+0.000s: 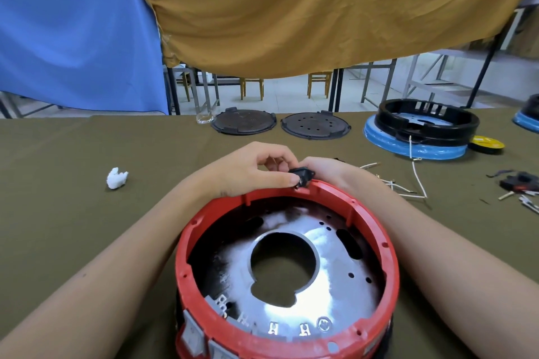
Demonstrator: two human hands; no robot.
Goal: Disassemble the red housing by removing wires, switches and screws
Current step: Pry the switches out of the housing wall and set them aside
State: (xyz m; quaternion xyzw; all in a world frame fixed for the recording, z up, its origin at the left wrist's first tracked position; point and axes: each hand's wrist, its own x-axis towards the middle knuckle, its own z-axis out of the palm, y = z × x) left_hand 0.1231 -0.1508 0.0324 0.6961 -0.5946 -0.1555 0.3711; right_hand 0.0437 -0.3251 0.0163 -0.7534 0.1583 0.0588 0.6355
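The red housing (388, 259), a round ring with a metal plate inside, stands on the olive table close to me. A small black socket part (303, 174) sits at the housing's far rim. My left hand (250, 169) pinches this part between thumb and fingers from the left. My right hand (329, 169) reaches behind the rim and holds the same part from the right; its fingers are mostly hidden. Grey switches (192, 335) remain in the near wall of the housing.
Loose white wires (402, 183) lie right of the housing. Black and red parts (519, 181) lie at the far right. A black and blue housing (420, 131), two dark round lids (243, 122), a glass (204, 116) and a white wad (116, 178) stand farther off.
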